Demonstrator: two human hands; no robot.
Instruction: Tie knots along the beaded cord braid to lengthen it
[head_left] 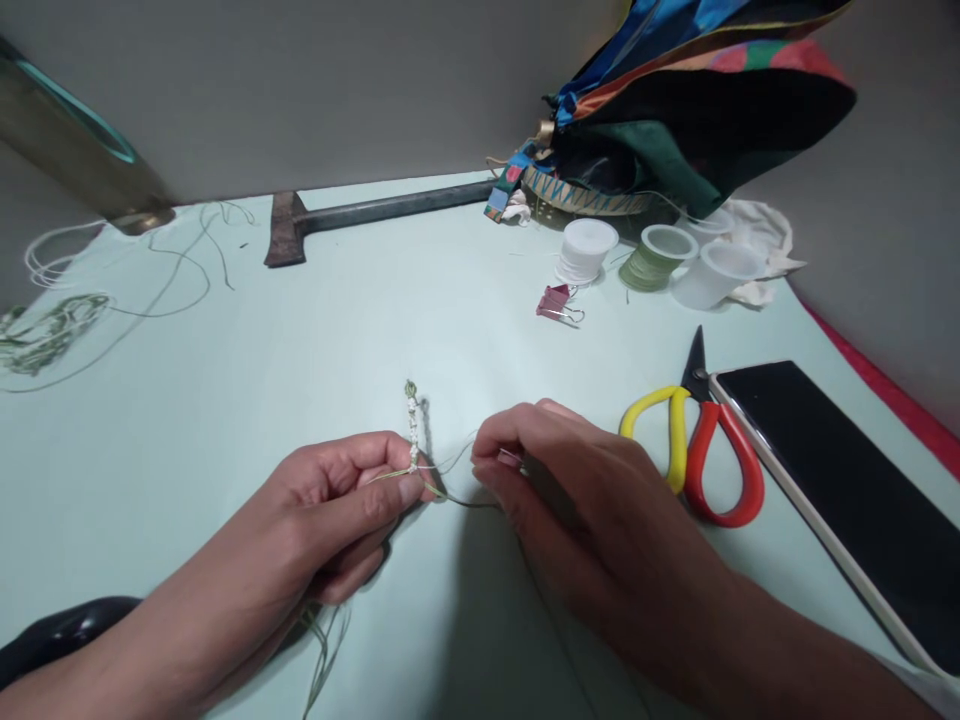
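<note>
The braid (412,430) was white with a green tip, and the cord (465,503) was olive green. The table (150,450) was pale mint. The scissors (694,440) had one yellow handle, one red handle and black blades. The phone (795,450) had a black screen and a silver edge. The bag (697,100) mixed blue, orange, pink, green and black, and its band (585,192) was tan, zigzagged in teal and red. There were a white spool (586,250), a green spool (654,257) and a maroon clip (555,302). The hatchet (285,228) had a rust-brown head. The wall (337,90) was grey.
</note>
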